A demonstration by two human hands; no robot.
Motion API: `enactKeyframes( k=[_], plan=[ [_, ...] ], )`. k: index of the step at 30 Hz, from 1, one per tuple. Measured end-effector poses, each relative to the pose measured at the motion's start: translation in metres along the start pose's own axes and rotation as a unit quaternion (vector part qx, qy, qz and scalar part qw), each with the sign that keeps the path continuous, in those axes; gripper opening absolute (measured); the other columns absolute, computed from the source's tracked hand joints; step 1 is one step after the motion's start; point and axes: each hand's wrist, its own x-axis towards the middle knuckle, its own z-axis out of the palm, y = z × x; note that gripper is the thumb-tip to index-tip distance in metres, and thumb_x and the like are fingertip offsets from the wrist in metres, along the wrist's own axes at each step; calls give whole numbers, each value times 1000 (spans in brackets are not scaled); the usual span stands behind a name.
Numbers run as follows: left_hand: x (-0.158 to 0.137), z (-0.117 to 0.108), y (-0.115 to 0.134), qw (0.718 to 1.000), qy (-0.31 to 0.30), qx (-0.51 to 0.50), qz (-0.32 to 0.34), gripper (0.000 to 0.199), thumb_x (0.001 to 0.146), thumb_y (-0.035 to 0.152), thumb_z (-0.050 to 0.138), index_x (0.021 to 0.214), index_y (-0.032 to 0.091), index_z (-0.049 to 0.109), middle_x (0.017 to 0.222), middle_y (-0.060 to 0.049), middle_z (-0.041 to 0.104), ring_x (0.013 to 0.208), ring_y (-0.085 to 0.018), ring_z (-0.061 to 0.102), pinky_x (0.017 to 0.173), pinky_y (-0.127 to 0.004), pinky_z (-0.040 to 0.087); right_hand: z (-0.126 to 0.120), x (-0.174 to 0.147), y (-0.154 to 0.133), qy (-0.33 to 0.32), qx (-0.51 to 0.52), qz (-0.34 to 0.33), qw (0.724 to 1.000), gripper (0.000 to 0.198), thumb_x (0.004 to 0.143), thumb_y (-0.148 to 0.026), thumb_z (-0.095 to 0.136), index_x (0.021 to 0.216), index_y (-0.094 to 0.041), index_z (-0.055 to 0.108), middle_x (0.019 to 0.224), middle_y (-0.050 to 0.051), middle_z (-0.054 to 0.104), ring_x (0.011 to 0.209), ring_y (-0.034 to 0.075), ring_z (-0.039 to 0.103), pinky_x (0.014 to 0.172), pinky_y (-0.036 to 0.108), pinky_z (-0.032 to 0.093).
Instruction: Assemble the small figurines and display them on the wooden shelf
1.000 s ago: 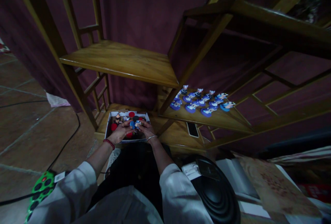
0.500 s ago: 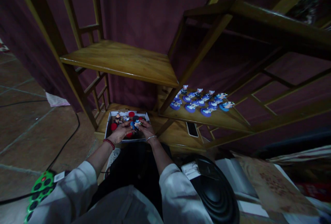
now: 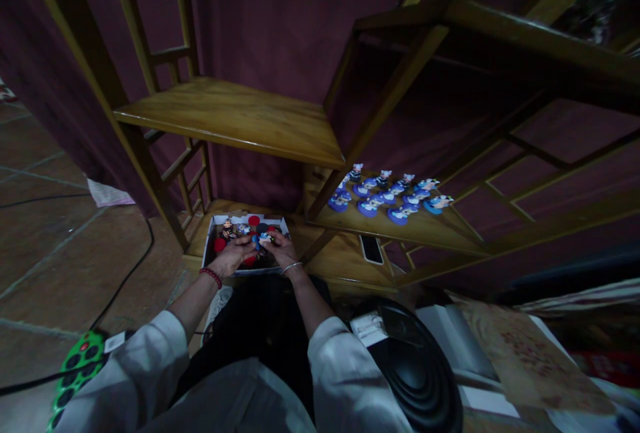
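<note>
Hardly anything has moved since a moment ago. The little figure is about where it was, and both hands stay on it. The picture has slid only a tiny bit. To me that means the work is a small finger job, with this one figure getting all the care.

The figure is held up over the white box, between the two hands. The left hand pinches it at its blue part, and the right hand grips it from the other side. I can't tell if the blue part is stuck on or loose, because the fingers hide it.

Going out from the figure as the middle of a clock, a red disc lies in the box near twelve, and another red disc near nine. A dark little figure is there too, near ten.

Farther off, between two and three, a bunch of blue and purple figures stands on a wooden shelf. A phone lies on the lower board at three. A big black round thing is at four, and a green thing with black spots at eight.
</note>
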Motion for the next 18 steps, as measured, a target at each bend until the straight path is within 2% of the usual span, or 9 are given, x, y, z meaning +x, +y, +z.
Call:
enactKeyframes(
  k=[10, 18],
  plan=[
    [0, 0, 0, 1000, -10, 29, -3, 13, 64, 4, 68, 76, 11, 66, 79, -4, 68, 77, -12, 63, 85, -28, 49, -2, 2, 3, -19, -56, -48, 997, 31, 63, -30, 64, 92, -21, 61, 89, -1, 66, 84, 14, 61, 80, 27, 47],
    [-5, 2, 4, 999, -17, 28, -11, 11, 68, 1, 62, 74, 9, 66, 79, -5, 68, 81, -14, 63, 84, -29, 49, -5, 3, 1, -33, -196, -95, 975, 26, 68, -30, 61, 94, -26, 63, 88, -3, 66, 79, 13, 60, 77, 26, 46]
  ],
)
